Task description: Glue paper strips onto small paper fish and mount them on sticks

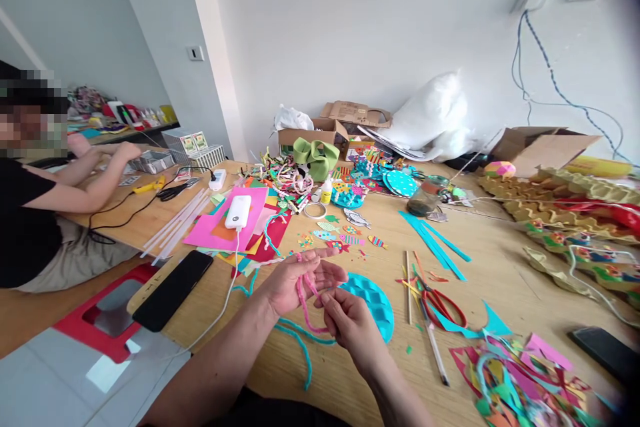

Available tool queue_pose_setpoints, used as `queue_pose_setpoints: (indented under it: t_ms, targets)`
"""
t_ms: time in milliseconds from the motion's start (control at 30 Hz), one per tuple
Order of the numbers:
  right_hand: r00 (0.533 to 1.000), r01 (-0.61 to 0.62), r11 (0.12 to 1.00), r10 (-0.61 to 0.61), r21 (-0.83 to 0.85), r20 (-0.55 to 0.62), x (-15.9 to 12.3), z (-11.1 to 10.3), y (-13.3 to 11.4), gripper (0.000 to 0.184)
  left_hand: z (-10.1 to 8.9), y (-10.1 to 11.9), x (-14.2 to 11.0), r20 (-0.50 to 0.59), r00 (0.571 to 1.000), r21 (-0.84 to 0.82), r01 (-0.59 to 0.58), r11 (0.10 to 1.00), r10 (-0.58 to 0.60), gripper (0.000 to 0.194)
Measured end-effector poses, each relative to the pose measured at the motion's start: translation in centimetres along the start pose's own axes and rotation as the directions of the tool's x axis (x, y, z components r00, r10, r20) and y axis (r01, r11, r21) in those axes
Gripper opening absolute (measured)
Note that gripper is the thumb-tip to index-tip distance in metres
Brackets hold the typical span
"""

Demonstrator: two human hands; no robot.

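Pink yarn [303, 300] is looped over the fingers of my left hand [297, 280], which is half curled with the thumb against the strand. My right hand [353, 323] pinches the same yarn between thumb and forefinger, close beside the left fingers. Below it the yarn hangs in a slack loop. Partly hidden behind my right hand lies a round turquoise piece [376, 303] with a raised pattern. Strands of turquoise yarn [300, 340] trail on the table under my left wrist.
Scissors [445, 307], a pen [436, 353] and paper scraps [530, 373] lie to the right. Left are a phone [173, 290] and a white power bank [238, 212] with a cable. Fish cutouts [345, 239] lie ahead. A person [45, 207] sits at far left.
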State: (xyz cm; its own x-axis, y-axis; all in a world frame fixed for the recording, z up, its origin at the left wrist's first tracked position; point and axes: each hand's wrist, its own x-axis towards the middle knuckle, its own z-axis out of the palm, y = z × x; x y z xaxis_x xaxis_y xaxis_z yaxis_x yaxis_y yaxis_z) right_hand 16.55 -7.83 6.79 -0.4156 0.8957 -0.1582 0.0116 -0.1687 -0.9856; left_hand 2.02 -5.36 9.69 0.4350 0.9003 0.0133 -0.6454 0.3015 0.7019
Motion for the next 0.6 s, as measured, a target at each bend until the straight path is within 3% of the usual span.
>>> queue_pose_setpoints:
  t_ms: [167, 333, 433, 500, 567, 600]
  targets:
    - [1.000, -0.025, 0.999, 0.025, 0.034, 0.004, -0.1, 0.0, -0.2, 0.045, 0.0, 0.1, 0.1, -0.032, 0.999, -0.009, -0.014, 1.000, 0.013, 0.039]
    - [0.996, -0.070, 0.997, 0.068, 0.044, 0.053, 0.0, 0.1, -0.4, 0.044, -0.2, 0.4, 0.0, -0.041, 0.999, -0.041, -0.031, 0.999, 0.030, 0.033]
    - [0.985, 0.107, 0.976, -0.130, -0.188, -0.111, 0.0, 0.0, -0.5, 0.036, -0.3, 0.4, 0.3, -0.075, 0.996, -0.037, -0.044, 0.998, 0.041, 0.034]
    - [0.886, 0.266, 0.863, -0.394, -0.429, -0.243, -0.1, 0.1, -0.7, 0.026, -0.2, 0.3, 0.5, -0.138, 0.988, -0.016, -0.077, 0.997, 0.074, 0.034]
    - [0.770, 0.366, 0.701, -0.597, -0.612, -0.224, -0.3, 0.4, -1.1, 0.020, 0.2, 0.1, 0.9, -0.221, 0.967, 0.010, -0.125, 0.992, 0.124, 0.031]
    - [0.740, 0.397, 0.627, -0.651, -0.670, -0.170, -0.4, 0.6, -1.3, 0.018, 0.3, -0.1, 1.0, -0.253, 0.957, 0.020, -0.141, 0.990, 0.142, 0.031]
